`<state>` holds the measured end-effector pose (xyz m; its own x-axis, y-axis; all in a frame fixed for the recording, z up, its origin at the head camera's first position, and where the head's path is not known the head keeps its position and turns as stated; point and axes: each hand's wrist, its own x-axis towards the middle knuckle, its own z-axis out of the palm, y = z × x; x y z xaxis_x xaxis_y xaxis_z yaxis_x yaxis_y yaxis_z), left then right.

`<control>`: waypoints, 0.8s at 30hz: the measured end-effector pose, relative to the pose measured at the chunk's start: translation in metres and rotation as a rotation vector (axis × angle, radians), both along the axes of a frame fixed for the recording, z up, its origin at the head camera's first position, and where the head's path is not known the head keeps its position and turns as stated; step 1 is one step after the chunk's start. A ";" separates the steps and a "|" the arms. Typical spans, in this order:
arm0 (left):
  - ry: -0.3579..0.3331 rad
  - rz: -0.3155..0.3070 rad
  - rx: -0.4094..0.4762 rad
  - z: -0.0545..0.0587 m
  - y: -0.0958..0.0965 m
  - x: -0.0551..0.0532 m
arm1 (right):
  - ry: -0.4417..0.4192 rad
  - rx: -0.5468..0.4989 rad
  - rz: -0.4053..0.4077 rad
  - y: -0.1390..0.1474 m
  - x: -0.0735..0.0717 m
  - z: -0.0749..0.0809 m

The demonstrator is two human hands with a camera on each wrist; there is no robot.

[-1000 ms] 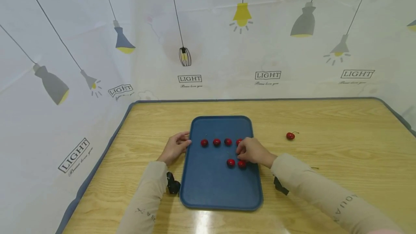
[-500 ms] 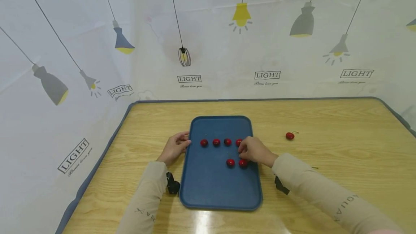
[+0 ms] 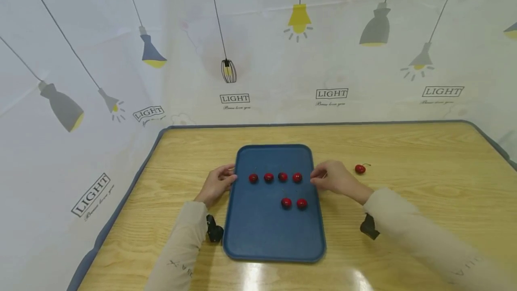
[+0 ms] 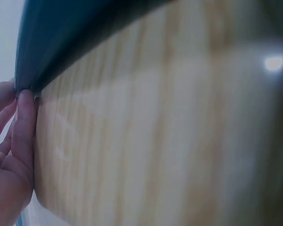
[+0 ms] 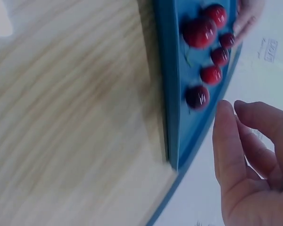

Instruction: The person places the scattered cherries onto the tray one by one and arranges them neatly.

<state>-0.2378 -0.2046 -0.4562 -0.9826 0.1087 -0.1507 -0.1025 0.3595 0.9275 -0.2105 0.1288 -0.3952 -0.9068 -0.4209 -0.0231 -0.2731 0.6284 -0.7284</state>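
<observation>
A white backdrop [image 3: 274,73] printed with hanging lamps rises behind the wooden desk [image 3: 202,145] before me, where a blue tray [image 3: 258,232] lies. A person's left hand [image 3: 216,184] rests loosely bent against its left edge; the right hand [image 3: 333,178], thumb and forefinger slightly parted, holds nothing beside the right edge. Six cherries [image 3: 268,177] sit on the tray, four behind two; a stemmed cherry [image 3: 360,169] lies to its right.

You can read boxed "LIGHT" [image 3: 235,98] three times on the far wall [image 3: 270,66], with "love you" in script beneath, and twice on the left wall [image 3: 36,160]. Your sleeves [image 3: 424,232] carry unclear lettering.
</observation>
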 end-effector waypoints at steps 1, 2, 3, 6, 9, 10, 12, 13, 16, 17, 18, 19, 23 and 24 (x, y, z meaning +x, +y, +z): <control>0.000 0.000 0.000 0.000 0.000 0.000 | -0.008 -0.014 -0.010 0.006 0.001 0.002; -0.001 0.000 0.000 0.000 0.000 0.000 | -0.017 -0.027 -0.016 0.013 0.003 0.005; -0.003 0.001 0.000 0.000 0.000 0.000 | -0.030 -0.039 -0.023 0.020 0.005 0.007; -0.004 0.007 -0.001 0.000 0.000 -0.001 | -0.071 -0.055 -0.054 0.041 0.011 0.011; -0.010 0.008 0.003 0.000 0.001 -0.001 | -0.085 -0.042 -0.077 0.063 0.018 0.010; -0.012 0.006 0.005 0.000 0.000 -0.001 | -0.084 -0.033 -0.086 0.070 0.020 0.009; -0.018 0.002 0.008 0.000 0.000 -0.002 | -0.087 -0.021 -0.104 0.084 0.024 0.007; -0.021 0.003 0.009 0.001 0.000 -0.002 | -0.096 -0.016 -0.117 0.090 0.026 0.005; -0.022 -0.001 0.005 0.001 0.000 -0.001 | -0.114 -0.011 -0.137 0.106 0.032 0.002; -0.022 0.000 0.003 0.001 0.000 -0.001 | -0.123 -0.011 -0.142 0.111 0.035 0.000; -0.020 0.000 0.001 0.000 0.000 -0.001 | -0.133 -0.011 -0.143 0.115 0.037 -0.001; -0.018 0.000 0.000 0.000 -0.001 -0.001 | -0.144 -0.009 -0.146 0.119 0.039 -0.003; -0.016 0.001 -0.001 0.000 0.000 -0.001 | -0.163 0.007 -0.149 0.133 0.046 -0.010; -0.016 0.001 0.000 0.000 0.000 -0.001 | -0.161 0.021 -0.147 0.136 0.047 -0.012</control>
<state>-0.2386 -0.2049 -0.4567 -0.9801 0.1076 -0.1666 -0.1179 0.3593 0.9257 -0.1637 0.2653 -0.4076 -0.9423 -0.2826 -0.1797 -0.0590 0.6683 -0.7415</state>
